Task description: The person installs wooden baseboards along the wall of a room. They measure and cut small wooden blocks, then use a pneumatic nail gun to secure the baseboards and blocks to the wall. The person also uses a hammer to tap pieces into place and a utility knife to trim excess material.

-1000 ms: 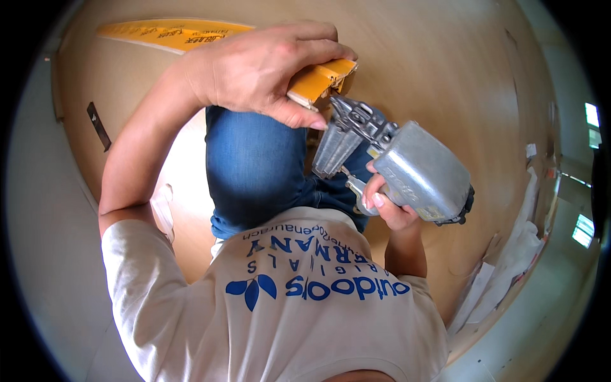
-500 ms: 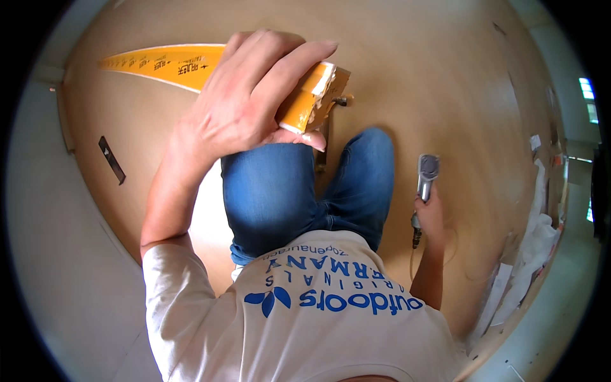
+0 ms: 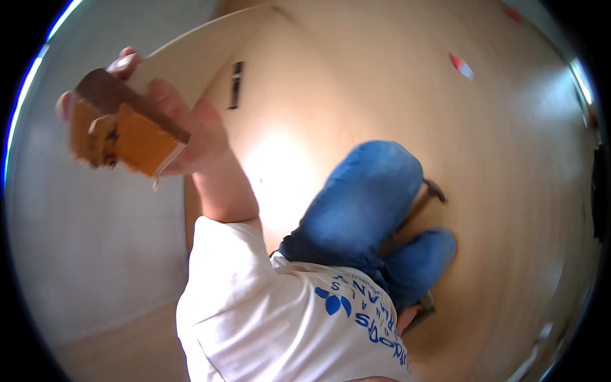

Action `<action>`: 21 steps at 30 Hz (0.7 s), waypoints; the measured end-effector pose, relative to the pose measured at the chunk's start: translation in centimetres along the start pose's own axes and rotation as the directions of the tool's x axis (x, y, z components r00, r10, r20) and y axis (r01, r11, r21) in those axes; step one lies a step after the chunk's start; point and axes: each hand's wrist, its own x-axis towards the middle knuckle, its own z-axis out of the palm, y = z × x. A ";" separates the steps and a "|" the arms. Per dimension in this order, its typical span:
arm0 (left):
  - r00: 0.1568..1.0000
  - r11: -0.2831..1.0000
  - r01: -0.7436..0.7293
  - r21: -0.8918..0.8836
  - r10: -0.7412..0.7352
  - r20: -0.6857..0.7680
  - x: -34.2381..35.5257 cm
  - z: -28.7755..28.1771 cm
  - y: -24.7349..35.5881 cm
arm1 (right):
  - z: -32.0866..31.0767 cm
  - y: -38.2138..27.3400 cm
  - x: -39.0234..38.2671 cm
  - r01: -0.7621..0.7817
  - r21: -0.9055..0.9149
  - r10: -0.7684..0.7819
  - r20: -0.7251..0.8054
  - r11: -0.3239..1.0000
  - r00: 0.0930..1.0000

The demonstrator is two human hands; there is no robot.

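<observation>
Upper L, L hand (image 3: 200,137) clamped on orange pc (image 3: 145,141); R hand hidden, can't tell.

Orange pc. (image 3: 147,141) w/ rough edge

So the left hand (image 3: 200,130) in the upper left is pretty smeared, and the orange-and-brown piece (image 3: 143,137) covers part of its fingers. The piece's ragged end is too blurry to read properly. Can't make out the right hand for sure: there's a skin-coloured patch (image 3: 408,316) low right of centre, mostly tucked behind the shirt (image 3: 254,305), could be hand or foot. A hammer-like tool (image 3: 436,191) has its handle partly behind the jeans (image 3: 363,184). The red-and-white thing (image 3: 461,65) upper right is just a smudge. Bottom edge chops the shirt.
</observation>
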 end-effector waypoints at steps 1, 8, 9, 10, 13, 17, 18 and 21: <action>0.994 0.999 0.002 -0.047 -0.007 -0.106 -0.8 -0.6 0.3 | -0.7 0.1 1.8 -0.152 -0.015 0.152 -0.015 0.988 0.988; 0.997 0.930 0.033 0.366 -0.007 -0.073 -3.9 -6.4 4.9 | -0.6 -8.9 15.4 0.509 -0.657 -0.187 0.498 0.555 0.847; 0.995 0.927 0.076 0.366 -0.048 -0.085 -4.2 -7.3 5.9 | 1.0 -11.3 18.1 0.548 -0.654 -0.238 0.506 0.521 0.829; 0.993 0.927 0.094 0.363 -0.061 -0.101 -4.5 -7.9 6.6 | 2.2 -15.3 19.7 0.577 -0.635 -0.311 0.489 0.514 0.815; 0.997 0.898 0.078 0.433 -0.070 -0.035 -5.2 -9.5 9.8 | 9.7 -25.9 26.5 0.795 -0.458 -0.629 0.494 0.398 0.599; 0.974 0.890 0.057 0.452 -0.149 0.171 -7.6 -12.8 13.5 | 19.9 -46.5 17.4 0.939 -0.061 -0.823 0.463 0.339 0.328; 0.987 0.862 0.113 0.495 -0.157 0.048 -8.5 -12.0 14.2 | 21.7 -50.4 15.0 0.947 0.048 -0.857 0.442 0.318 0.265; 0.983 0.836 0.182 0.518 -0.144 -0.113 -9.6 -11.1 16.8 | 27.8 -55.9 7.8 0.944 0.301 -0.897 0.442 0.137 -0.011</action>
